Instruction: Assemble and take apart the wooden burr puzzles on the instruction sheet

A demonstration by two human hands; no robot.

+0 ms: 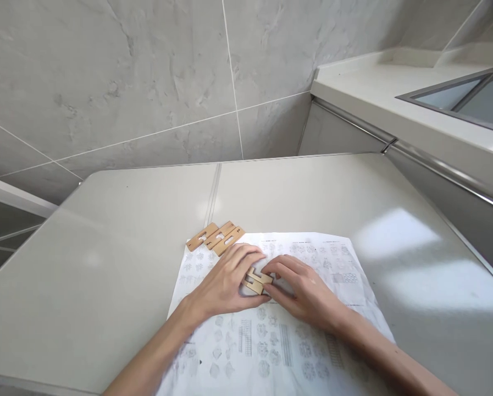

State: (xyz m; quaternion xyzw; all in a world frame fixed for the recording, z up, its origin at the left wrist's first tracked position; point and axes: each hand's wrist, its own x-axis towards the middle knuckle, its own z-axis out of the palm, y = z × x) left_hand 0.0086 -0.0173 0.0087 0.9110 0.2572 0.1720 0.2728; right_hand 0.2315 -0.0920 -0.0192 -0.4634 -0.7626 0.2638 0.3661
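Note:
My left hand [225, 280] and my right hand [299, 289] meet over a printed instruction sheet [279, 341] on a pale table [106, 264]. Between their fingertips sit small notched wooden puzzle pieces [258, 280], joined or stacked together; both hands pinch them, fingers curled. Three more flat wooden pieces [216, 236] lie side by side just beyond the sheet's top left corner, a short way above my left hand.
A grey tiled wall [147, 82] rises behind the table. To the right stands a higher counter [374, 104] with a sunken steel sink [469, 99]. Patches of sunlight fall on the table's right side.

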